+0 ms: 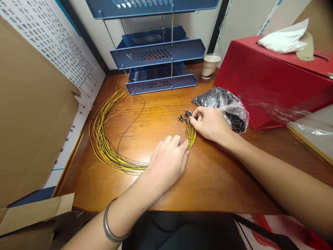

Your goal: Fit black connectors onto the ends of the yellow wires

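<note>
The bundle of yellow wires [104,146] was laid looped on the desk [221,173] and pinned near its ends by the flat, open left hand [169,159]. The black tips [185,117] were thereby steadied for the right hand [210,123], which was closed in a pinch on them, seemingly on one. A plastic bag [229,104] was kept just beside.

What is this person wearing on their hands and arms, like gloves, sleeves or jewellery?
No gloves: the left hand and the right hand are both bare, and no rings show. The left forearm and right forearm are uncovered, with no sleeve in sight. The only thing worn is a plain grey metal bangle around the left wrist. No watch or markings are visible.
</note>
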The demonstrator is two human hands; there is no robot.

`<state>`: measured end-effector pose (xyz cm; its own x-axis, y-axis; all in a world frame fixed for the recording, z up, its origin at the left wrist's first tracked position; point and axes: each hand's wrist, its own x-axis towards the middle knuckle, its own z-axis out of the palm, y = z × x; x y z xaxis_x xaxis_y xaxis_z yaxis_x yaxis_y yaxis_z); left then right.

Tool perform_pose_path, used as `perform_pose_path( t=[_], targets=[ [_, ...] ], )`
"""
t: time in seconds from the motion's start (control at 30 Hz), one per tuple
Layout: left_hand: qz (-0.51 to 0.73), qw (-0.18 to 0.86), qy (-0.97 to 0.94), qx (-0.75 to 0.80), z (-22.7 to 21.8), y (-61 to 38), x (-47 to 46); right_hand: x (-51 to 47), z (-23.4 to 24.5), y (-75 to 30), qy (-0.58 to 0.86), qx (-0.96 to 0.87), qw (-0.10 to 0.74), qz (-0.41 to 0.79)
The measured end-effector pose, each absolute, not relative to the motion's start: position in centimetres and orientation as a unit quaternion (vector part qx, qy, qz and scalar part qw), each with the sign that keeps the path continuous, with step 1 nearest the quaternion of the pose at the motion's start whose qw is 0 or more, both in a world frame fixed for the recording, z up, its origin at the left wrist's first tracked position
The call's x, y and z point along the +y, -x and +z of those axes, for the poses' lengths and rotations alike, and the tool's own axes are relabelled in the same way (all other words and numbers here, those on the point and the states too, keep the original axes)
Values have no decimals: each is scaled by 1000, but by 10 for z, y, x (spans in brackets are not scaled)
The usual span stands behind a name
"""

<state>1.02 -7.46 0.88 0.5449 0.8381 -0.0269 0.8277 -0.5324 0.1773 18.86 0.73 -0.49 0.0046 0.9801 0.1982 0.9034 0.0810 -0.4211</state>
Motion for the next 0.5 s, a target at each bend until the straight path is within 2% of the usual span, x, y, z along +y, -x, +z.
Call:
perform_pose_path(
  t=[0.13,0.27,0.33,0.4,0.5],
  targets=[
    [33,73,-872,483,9,-13,-74,2,6,-200,660,-703,250,87],
    [32,42,-878,475,6,-16,-69,-10,34,-228,659,-692,294,14],
    [35,32,-880,472,6,-17,-65,-17,51,-246,690,-677,255,-19],
    [36,35,-879,474,7,-17,-61,-22,64,-264,736,-658,157,-24],
    [30,50,-873,484,9,-20,-52,-27,69,-285,780,-622,68,-32]
  ],
)
